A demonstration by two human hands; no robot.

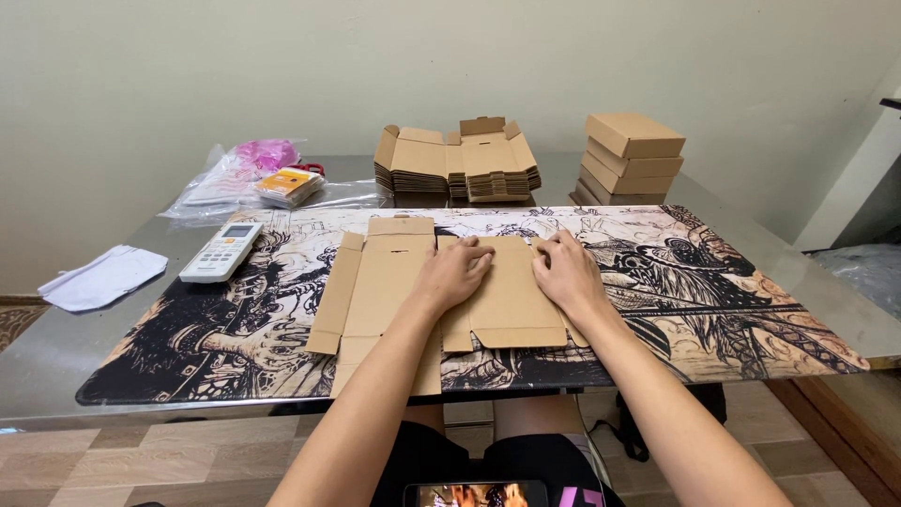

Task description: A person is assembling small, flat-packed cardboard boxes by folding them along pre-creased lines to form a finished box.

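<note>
While both palms press flat, the left hand (457, 272) and right hand (566, 272) rest on a flat cardboard box blank (394, 282), fingers spread, not clenched, gripping nothing. Blank lies on the printed desk mat (732, 300), mid-table. Behind it: stack of unfolded blanks (457, 161), stack of folded boxes (631, 158). Off to the left: white remote (221, 251), plastic bags (244, 178).

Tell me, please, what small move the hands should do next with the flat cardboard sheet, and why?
Probably fold up the side flap along its crease. The cardboard sheet lies flat and unfolded on the printed mat, with the left hand and the right hand both pressing down near its right part. Finished boxes stand stacked behind, beside a pile of flat sheets.
</note>
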